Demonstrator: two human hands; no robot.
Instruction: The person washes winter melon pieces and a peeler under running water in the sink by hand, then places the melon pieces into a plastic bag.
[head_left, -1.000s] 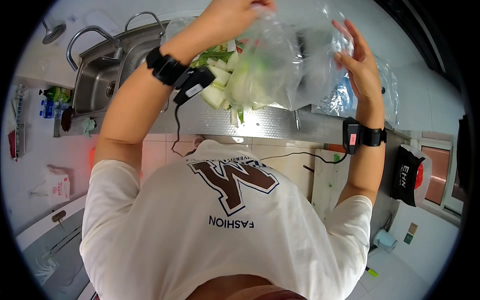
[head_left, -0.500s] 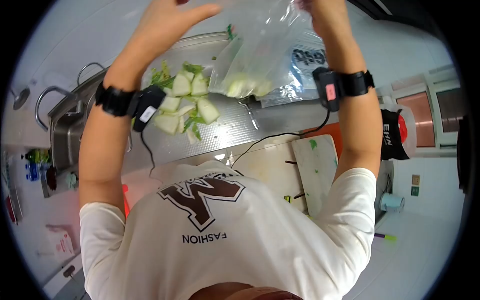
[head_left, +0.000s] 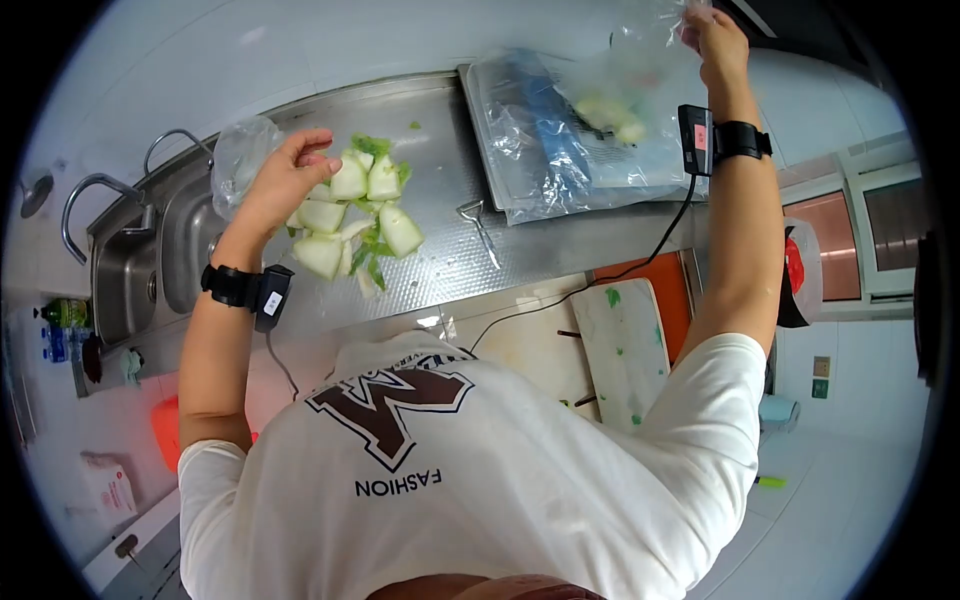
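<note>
My right hand (head_left: 714,36) grips the top of a clear plastic bag (head_left: 650,65) at the upper right. Pale green pieces (head_left: 607,112) show through the bag, over a flat stack wrapped in blue and clear plastic (head_left: 545,130). My left hand (head_left: 287,178), fingers apart and holding nothing, is just left of a pile of pale green vegetable chunks (head_left: 349,178) with leafy scraps (head_left: 371,145) on the steel counter (head_left: 440,150). A metal peeler (head_left: 479,232) lies between the pile and the wrapped stack.
A double steel sink (head_left: 125,285) with a curved faucet (head_left: 95,185) is at the left. Another clear bag (head_left: 240,160) lies beside the sink. Below the counter's right part are a white board (head_left: 625,345) and an orange object (head_left: 665,295).
The bag in my right hand has moved right and up, uncovering the wrapped stack. My left hand has come down beside the vegetable pile, its fingers apart.
</note>
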